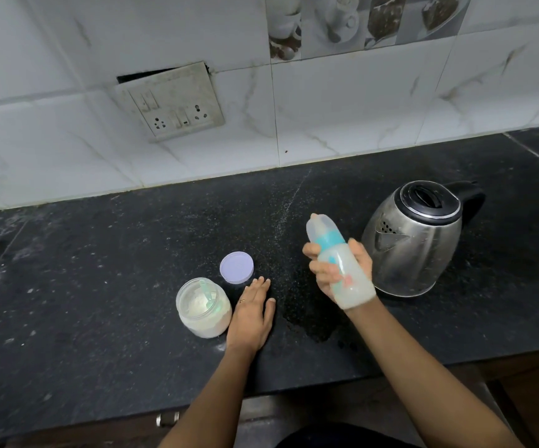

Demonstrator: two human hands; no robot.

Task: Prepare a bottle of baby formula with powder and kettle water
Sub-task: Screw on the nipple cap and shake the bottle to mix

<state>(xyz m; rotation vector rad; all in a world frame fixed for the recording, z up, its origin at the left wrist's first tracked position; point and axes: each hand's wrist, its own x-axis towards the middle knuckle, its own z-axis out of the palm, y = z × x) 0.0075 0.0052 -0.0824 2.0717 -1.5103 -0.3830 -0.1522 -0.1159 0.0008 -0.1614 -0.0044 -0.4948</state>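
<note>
Left hand [252, 310] flat on speckled counter [100, 286]; right hand [324, 273] grips translucent cylindrical bottle [350, 281].

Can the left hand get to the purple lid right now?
Probably yes. The left hand lies flat and empty on the counter, fingertips close to the lid, nothing between them; the jar stands beside it.

Left hand [254, 310]: palm down, flat, fingers straight and together, forearm extended forward. Right hand [324, 274]: raised, fingers and thumb curled round baby bottle [339, 263], forearm angled inward.
</note>
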